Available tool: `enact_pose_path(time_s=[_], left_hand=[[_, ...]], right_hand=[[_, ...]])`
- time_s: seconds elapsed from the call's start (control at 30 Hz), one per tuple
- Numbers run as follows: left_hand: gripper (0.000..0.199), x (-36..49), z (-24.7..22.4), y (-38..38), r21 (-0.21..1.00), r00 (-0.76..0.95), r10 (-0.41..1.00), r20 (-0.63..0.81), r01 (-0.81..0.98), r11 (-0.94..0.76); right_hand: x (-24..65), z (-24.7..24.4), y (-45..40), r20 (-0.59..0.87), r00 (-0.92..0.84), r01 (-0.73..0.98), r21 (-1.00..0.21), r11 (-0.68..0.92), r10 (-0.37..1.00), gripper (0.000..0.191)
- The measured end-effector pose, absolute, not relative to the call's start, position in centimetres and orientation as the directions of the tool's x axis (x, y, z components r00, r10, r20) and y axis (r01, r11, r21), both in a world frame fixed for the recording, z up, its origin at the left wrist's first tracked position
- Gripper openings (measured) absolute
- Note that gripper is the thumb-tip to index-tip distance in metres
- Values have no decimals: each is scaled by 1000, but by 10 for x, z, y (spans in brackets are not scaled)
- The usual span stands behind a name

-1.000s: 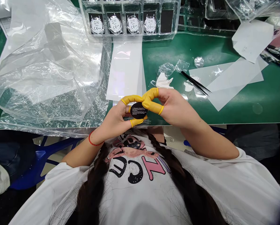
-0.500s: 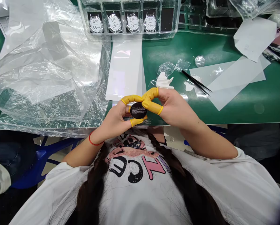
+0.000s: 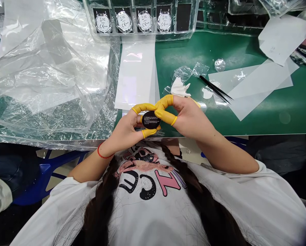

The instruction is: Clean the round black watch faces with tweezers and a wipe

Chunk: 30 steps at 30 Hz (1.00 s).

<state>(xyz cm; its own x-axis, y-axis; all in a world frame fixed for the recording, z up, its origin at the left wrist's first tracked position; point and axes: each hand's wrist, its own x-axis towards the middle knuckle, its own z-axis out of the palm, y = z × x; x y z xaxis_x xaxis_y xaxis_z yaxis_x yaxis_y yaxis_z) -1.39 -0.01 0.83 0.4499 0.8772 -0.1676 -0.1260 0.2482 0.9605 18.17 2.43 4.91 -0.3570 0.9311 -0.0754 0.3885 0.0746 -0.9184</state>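
Observation:
A round watch (image 3: 151,120) with a black face and small white printed text is held between my hands over the table's front edge. Yellow finger cots cover several fingertips. My left hand (image 3: 128,128) grips the watch by its rim, with a finger above and the thumb below. At the upper right edge of the watch, my right hand (image 3: 185,114) has its thumb and forefinger pinched together; whether a film edge is between them cannot be made out. Just beyond the right hand lie a crumpled white piece (image 3: 180,87) and black tweezers (image 3: 216,89).
A clear plastic tray (image 3: 142,37) at the back holds several watches, backs up, in compartments. Large clear plastic bags (image 3: 53,82) cover the left side. White sheets (image 3: 136,71) lie in the middle, translucent sheets (image 3: 260,85) at right. A clear disc (image 3: 220,65) lies near the tweezers.
Both hands keep the same grip on the watch, which has tilted very slightly. The things on the table sit a little higher in view.

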Motion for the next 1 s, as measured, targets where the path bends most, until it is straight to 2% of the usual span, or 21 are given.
enact_pose_path(time_s=[0.07, 0.13, 0.23, 0.33, 0.43, 0.53, 0.63, 0.7, 0.77, 0.83, 0.93, 1.0], left_hand=[[53, -14, 7, 0, 954, 428, 880, -206, -113, 278], [54, -15, 6, -1, 946, 407, 878, -251, -91, 312], [57, -16, 4, 0, 936, 392, 874, -288, -77, 343], [57, -16, 3, 1, 935, 383, 875, -295, -74, 348], [56, -16, 2, 2, 936, 388, 873, -296, -65, 346], [56, -16, 0, 2, 939, 390, 873, -292, -55, 339], [56, -15, -2, 1, 944, 389, 877, -282, -50, 326], [57, -15, -3, 1, 948, 401, 878, -262, -63, 312], [58, -16, -4, 1, 955, 421, 876, -235, -67, 289], [59, -17, -6, 1, 965, 430, 878, -211, -54, 258], [60, -19, -8, 2, 972, 432, 880, -195, -37, 234], [59, -19, -9, 2, 967, 437, 877, -201, -53, 248]], right_hand=[[193, 48, 24, 25, -312, 550, -810, 202, 950, 26], [210, 42, 23, 92, -236, 752, -613, 241, 967, 29], [241, 25, 18, 46, -89, 947, -305, 99, 995, 37], [262, 8, 9, 13, 46, 985, -167, -43, 999, 43], [264, 4, 0, 16, 121, 974, -196, -115, 993, 39], [247, 16, -7, 32, 128, 914, -391, -105, 991, 28], [215, 30, -16, 127, 57, 749, -661, 41, 990, 20], [192, 34, -20, 195, -52, 653, -736, 181, 979, 19], [175, 32, -21, 240, -185, 629, -716, 303, 953, 19], [165, 24, -18, 259, -266, 668, -646, 371, 929, 21], [161, 13, -7, 272, -240, 758, -548, 355, 932, 26], [161, 10, 2, 274, -192, 771, -552, 318, 942, 25]])
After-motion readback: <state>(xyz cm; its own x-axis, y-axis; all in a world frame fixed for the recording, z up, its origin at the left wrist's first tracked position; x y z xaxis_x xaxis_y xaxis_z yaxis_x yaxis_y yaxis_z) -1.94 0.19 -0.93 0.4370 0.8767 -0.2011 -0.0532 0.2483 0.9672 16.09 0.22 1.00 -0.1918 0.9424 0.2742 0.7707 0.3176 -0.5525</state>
